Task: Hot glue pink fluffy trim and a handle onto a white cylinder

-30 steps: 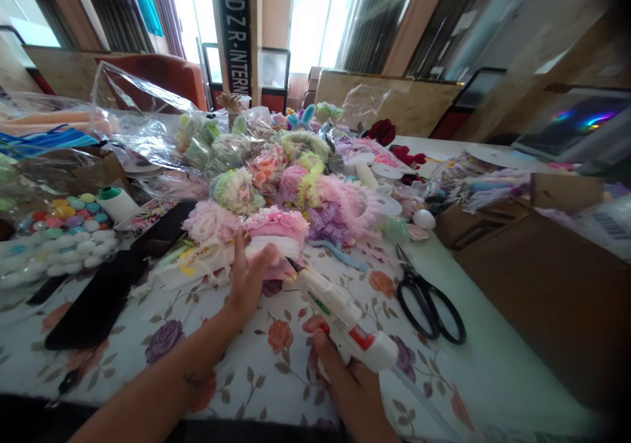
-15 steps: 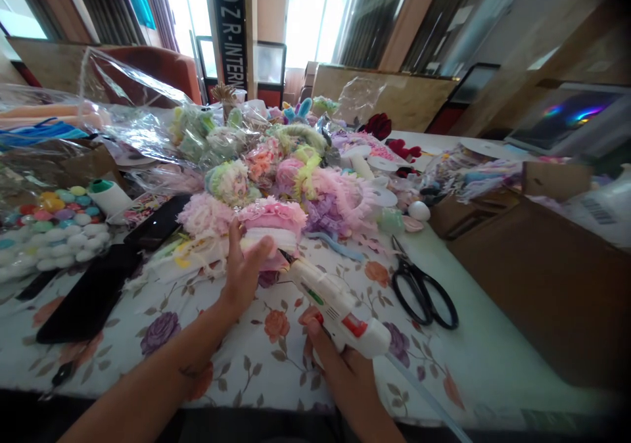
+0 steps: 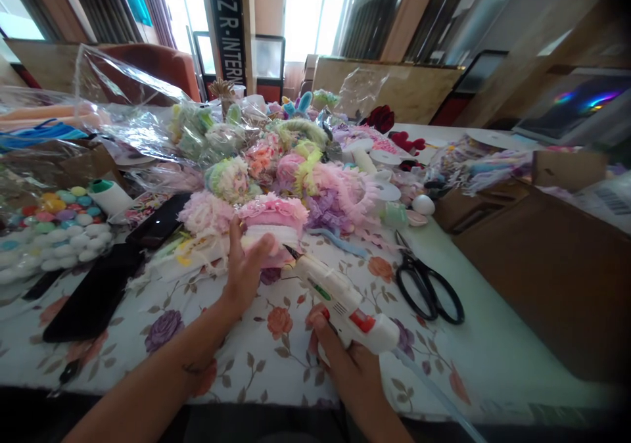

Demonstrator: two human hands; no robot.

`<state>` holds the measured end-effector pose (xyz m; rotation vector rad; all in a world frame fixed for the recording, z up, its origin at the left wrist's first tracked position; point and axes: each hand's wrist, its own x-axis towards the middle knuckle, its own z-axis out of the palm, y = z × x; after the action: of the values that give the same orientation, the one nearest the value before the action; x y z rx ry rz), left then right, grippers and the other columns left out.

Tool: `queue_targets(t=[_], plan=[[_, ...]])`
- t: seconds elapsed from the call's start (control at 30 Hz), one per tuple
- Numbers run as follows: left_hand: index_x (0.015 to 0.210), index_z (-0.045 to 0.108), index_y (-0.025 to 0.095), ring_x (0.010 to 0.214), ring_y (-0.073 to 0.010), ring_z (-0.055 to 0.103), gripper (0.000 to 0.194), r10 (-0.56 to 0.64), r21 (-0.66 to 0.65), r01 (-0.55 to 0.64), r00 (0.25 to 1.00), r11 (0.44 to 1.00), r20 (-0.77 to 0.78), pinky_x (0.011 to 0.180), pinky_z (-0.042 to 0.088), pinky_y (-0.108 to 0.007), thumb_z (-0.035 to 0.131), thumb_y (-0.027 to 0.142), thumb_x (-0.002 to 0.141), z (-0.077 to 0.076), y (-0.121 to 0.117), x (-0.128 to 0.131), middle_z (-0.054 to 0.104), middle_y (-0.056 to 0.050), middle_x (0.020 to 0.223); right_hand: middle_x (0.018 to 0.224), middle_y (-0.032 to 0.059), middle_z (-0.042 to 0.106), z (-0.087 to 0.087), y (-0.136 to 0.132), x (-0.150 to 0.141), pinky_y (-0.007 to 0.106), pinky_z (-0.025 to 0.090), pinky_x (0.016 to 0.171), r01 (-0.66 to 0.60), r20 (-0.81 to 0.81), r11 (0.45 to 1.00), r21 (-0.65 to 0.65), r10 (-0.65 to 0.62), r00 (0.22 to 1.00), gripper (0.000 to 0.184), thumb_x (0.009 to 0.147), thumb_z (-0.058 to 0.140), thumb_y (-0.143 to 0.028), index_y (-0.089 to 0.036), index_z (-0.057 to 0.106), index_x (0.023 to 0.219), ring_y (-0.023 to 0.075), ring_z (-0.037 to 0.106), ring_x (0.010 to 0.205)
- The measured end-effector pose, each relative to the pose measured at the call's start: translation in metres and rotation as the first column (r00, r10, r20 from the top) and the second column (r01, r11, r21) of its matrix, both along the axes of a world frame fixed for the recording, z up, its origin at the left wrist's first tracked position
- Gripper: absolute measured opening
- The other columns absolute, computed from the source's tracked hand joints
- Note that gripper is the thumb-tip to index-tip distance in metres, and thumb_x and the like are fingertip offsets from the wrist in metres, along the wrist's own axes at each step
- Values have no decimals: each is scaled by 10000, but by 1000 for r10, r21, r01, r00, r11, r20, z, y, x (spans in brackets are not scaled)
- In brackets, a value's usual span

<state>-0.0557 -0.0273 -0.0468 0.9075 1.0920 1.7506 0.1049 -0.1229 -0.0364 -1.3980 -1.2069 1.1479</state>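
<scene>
My left hand [image 3: 249, 259] is closed on a pink and white fabric piece [image 3: 273, 223] with a ruffled pink top edge, thumb across its white front. Most of those fingers are hidden behind it. In my right hand [image 3: 340, 354] is a white glue gun [image 3: 340, 292] with red and green parts, a finger at its red trigger. The gun's dark nozzle points up and left at the lower right of the fabric piece; whether it touches I cannot tell. A clear glue stick [image 3: 438, 394] sticks out from the gun's back end.
Black-handled scissors [image 3: 426, 285] lie to the right, beside a brown cardboard box [image 3: 542, 272]. Pastel lace and yarn [image 3: 320, 186] heap up behind the hands. At left are a black phone [image 3: 91, 295] and bagged pompoms [image 3: 69, 239]. A flowered cloth [image 3: 236, 344] covers the table.
The glue gun and my right hand have shifted slightly right, with the nozzle a little farther from my left thumb. My left hand keeps its hold on the fabric piece.
</scene>
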Motion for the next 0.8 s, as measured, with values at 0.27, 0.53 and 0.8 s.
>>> queue_targets(t=[0.27,0.53,0.8], plan=[[1468,357,346,1257,-272,553,821,16,-25,-16,1000,1000,-6,1047,474,-405,756,422,755,4,-1,0,606,-48,1297,462,-36,455,-1,0,2,220,348,393,13,6,999,-35,-13,1000,436,821,621,-575,-196,553,616,97,401,412],[1479,332,363,1311,-266,510,833,29,-11,-29,999,1000,-45,1057,465,-410,754,418,762,-2,-1,-1,540,-42,1395,514,-18,522,-1,-1,0,233,418,466,4,47,1000,21,-5,999,428,857,571,-564,-191,568,649,112,469,461],[1479,332,350,1302,-274,516,859,33,-22,-34,999,999,-31,1054,467,-410,769,414,743,3,-2,1,539,-41,1398,519,-11,543,-1,-2,-1,240,435,478,29,56,999,18,-30,998,451,841,569,-599,-189,579,653,123,497,472]])
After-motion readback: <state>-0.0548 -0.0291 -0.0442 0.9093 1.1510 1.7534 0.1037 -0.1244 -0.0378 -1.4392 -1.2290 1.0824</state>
